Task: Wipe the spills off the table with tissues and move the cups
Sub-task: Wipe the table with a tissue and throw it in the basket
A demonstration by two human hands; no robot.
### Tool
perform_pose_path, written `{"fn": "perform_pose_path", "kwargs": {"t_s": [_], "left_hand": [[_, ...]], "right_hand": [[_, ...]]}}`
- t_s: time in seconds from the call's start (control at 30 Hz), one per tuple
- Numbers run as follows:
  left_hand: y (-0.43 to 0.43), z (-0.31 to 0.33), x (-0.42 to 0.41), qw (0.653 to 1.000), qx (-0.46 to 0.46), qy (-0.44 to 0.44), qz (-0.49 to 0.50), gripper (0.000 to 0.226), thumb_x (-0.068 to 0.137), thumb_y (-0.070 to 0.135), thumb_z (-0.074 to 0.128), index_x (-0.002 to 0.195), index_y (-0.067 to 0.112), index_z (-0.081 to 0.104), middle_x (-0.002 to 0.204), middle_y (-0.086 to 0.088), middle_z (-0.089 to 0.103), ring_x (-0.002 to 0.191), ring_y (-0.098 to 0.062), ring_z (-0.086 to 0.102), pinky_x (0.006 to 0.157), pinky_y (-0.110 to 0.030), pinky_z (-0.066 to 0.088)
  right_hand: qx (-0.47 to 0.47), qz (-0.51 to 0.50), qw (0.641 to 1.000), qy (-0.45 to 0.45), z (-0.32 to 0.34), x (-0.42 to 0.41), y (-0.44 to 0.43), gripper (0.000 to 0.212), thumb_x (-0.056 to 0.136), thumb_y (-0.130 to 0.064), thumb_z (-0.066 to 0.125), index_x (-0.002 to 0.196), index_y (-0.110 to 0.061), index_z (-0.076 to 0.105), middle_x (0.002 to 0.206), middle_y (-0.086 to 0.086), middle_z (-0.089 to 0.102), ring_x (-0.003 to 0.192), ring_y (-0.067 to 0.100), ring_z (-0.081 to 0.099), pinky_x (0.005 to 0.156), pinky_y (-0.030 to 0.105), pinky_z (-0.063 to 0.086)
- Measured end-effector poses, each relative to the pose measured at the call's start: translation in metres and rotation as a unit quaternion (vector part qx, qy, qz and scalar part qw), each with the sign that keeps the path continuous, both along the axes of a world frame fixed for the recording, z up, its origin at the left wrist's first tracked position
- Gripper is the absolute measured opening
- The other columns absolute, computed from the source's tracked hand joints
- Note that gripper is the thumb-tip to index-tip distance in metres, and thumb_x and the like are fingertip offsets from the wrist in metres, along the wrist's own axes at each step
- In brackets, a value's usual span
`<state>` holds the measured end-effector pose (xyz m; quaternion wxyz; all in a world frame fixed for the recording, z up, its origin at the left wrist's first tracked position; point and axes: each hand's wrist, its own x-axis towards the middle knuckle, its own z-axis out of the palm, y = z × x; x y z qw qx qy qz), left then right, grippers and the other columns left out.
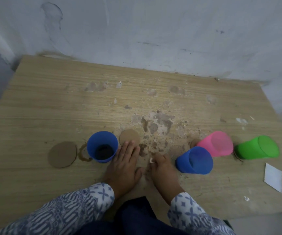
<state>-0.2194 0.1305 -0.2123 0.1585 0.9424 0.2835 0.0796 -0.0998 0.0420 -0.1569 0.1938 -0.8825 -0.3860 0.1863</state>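
The left hand [126,160] lies flat and open on the tabletop [35,107], fingertips on a cardboard coaster [129,136], just beside the upright blue cup [102,146]. The right hand [162,168] is curled around a small scrap of tissue [151,160] by the brown spill [155,126] near the middle. To wipe well, press the tissue flat and draw the mess toward the near edge, away from the cups. The other blue cup [194,160], pink cup [216,145] and green cup [257,147] crowd the right edge; the far side is open.
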Motion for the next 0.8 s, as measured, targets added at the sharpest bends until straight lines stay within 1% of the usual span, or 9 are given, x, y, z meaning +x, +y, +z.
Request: {"fn": "perform_pose_path", "kwargs": {"t_s": [0.07,0.17,0.27,0.33,0.47,0.53,0.6,0.7,0.8], "left_hand": [[0.001,0.0,-0.002,1.0,-0.012,-0.002,-0.015,0.063,0.089,0.046,0.04,0.14,0.009,0.043,0.15,-0.012,0.035,0.141,-0.029,0.029,0.111,-0.044,0.02],[0.003,0.002,-0.005,0.998,-0.051,-0.009,-0.02,0.061,0.09,0.046,0.037,0.142,0.013,0.04,0.153,-0.006,0.032,0.144,-0.023,0.019,0.115,-0.043,0.02],[0.002,0.017,-0.002,0.987,-0.146,-0.066,0.013,0.067,0.087,0.051,0.026,0.144,0.019,0.037,0.152,0.009,0.023,0.145,-0.013,0.005,0.118,-0.035,0.011],[-0.003,0.038,0.006,0.966,-0.225,-0.125,0.033,0.065,0.087,0.053,0.024,0.142,0.021,0.041,0.145,0.015,0.029,0.141,-0.006,0.015,0.115,-0.026,0.015],[-0.017,0.076,0.021,0.911,-0.341,-0.225,0.058,0.036,0.093,0.035,0.041,0.121,0.022,0.059,0.119,0.013,0.056,0.112,0.001,0.051,0.096,-0.022,0.043],[-0.02,0.093,0.024,0.882,-0.386,-0.26,0.077,0.023,0.099,0.024,0.045,0.111,0.024,0.064,0.108,0.011,0.064,0.1,0.002,0.058,0.086,-0.019,0.047],[-0.022,0.113,0.027,0.861,-0.408,-0.292,0.081,0.02,0.098,0.016,0.046,0.103,0.026,0.064,0.1,0.01,0.067,0.094,0.002,0.061,0.08,-0.016,0.048],[-0.024,0.135,0.034,0.847,-0.428,-0.314,0.036,0.009,0.095,0.025,0.055,0.097,0.023,0.064,0.091,0.004,0.067,0.086,-0.007,0.063,0.075,-0.022,0.051],[-0.026,0.147,0.041,0.859,-0.429,-0.279,-0.02,0.019,0.085,0.045,0.059,0.095,0.031,0.064,0.091,0.004,0.067,0.085,-0.013,0.065,0.072,-0.027,0.055]], "right_hand": [[0.028,-0.11,0.983,0.145,0.005,0.001,-0.011,0.014,0.089,-0.021,0.053,0.076,-0.02,0.056,0.079,-0.003,0.056,0.073,0.016,0.053,0.067,0.03,0.042],[0.125,-0.256,0.893,0.349,0.021,-0.004,-0.017,0.013,0.09,-0.016,0.054,0.08,-0.009,0.059,0.074,0.006,0.061,0.07,0.019,0.055,0.066,0.034,0.047],[0.186,-0.278,0.839,0.429,0.038,-0.008,-0.017,0.011,0.092,-0.006,0.048,0.086,-0.005,0.058,0.086,0.014,0.066,0.076,0.022,0.058,0.064,0.03,0.049],[0.222,-0.28,0.823,0.44,0.048,-0.01,-0.016,0.013,0.093,-0.004,0.047,0.086,-0.005,0.059,0.09,0.015,0.068,0.077,0.023,0.061,0.065,0.029,0.051],[0.289,-0.28,0.801,0.444,0.071,-0.01,-0.014,0.013,0.092,-0.001,0.048,0.089,-0.003,0.06,0.089,0.015,0.068,0.077,0.022,0.063,0.063,0.027,0.053],[0.311,-0.274,0.804,0.427,0.083,-0.007,-0.014,0.01,0.091,-0.001,0.049,0.091,-0.001,0.06,0.085,0.013,0.069,0.075,0.019,0.064,0.063,0.028,0.053],[0.328,-0.267,0.813,0.399,0.096,-0.004,-0.016,0.008,0.09,-0.004,0.052,0.089,-0.001,0.059,0.079,0.01,0.069,0.068,0.016,0.064,0.062,0.029,0.053],[0.342,-0.256,0.829,0.361,0.112,0.002,-0.021,0.009,0.088,-0.008,0.057,0.081,-0.006,0.061,0.07,0.005,0.067,0.064,0.016,0.063,0.06,0.028,0.052],[0.362,-0.249,0.831,0.341,0.124,0.007,-0.029,0.009,0.087,-0.013,0.06,0.081,-0.006,0.063,0.073,0.01,0.067,0.068,0.022,0.062,0.061,0.031,0.052]]}}
